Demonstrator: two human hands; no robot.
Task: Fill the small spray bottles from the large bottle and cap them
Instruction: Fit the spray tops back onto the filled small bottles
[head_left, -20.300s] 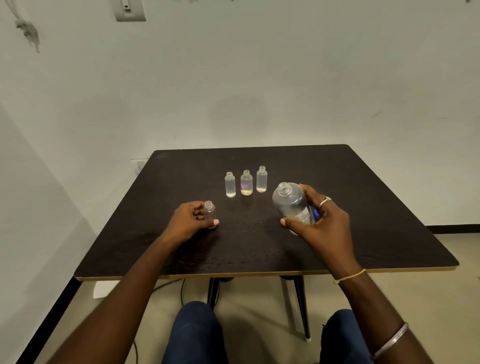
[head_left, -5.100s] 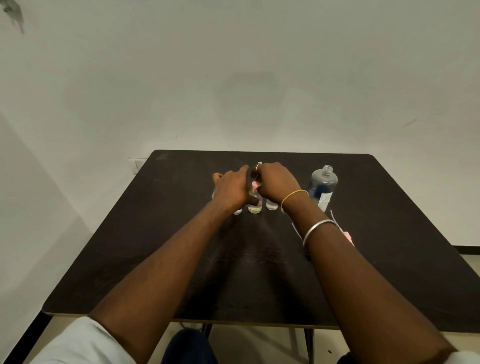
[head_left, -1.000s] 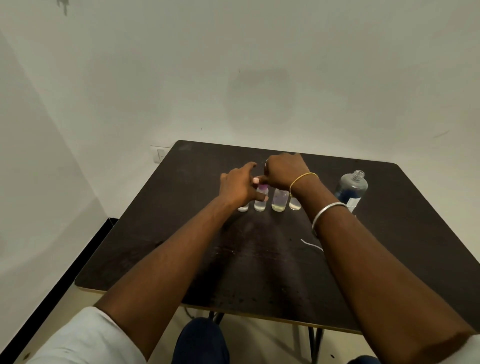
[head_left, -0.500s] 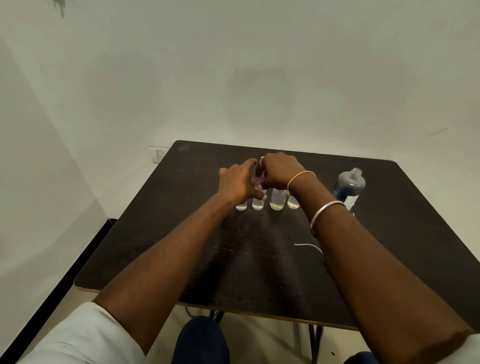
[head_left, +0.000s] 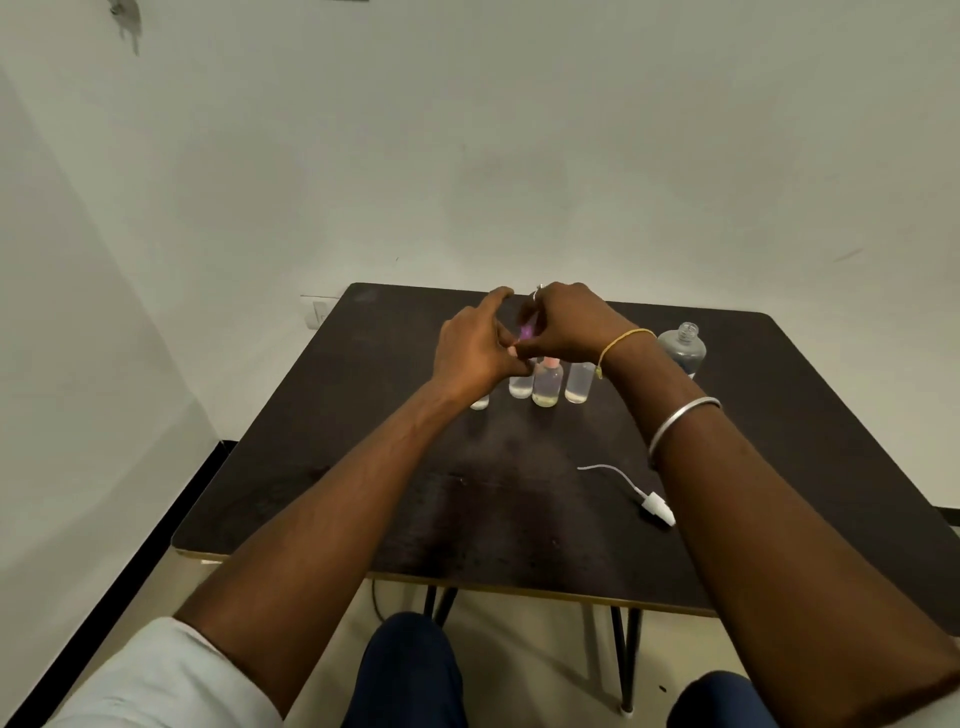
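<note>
Several small clear spray bottles stand in a row on the dark table (head_left: 363, 467). One bottle (head_left: 547, 384) wears a pink cap, and the rightmost bottle (head_left: 579, 382) stands beside it. My left hand (head_left: 470, 348) holds the neck of the second bottle (head_left: 520, 388), with its forefinger raised. My right hand (head_left: 566, 322) pinches a purple spray cap (head_left: 527, 330) at that bottle's top. The leftmost bottle (head_left: 479, 403) is mostly hidden behind my left wrist. The large bottle (head_left: 681, 349) stands uncapped at the right.
A loose white spray cap with its thin tube (head_left: 655, 505) lies on the table near my right forearm. Walls stand close behind and to the left. My knees are under the table's front edge.
Over the last second both hands stayed together at the purple cap on the second bottle, and my right hand shifted slightly on it. The camera view tilted a little.
</note>
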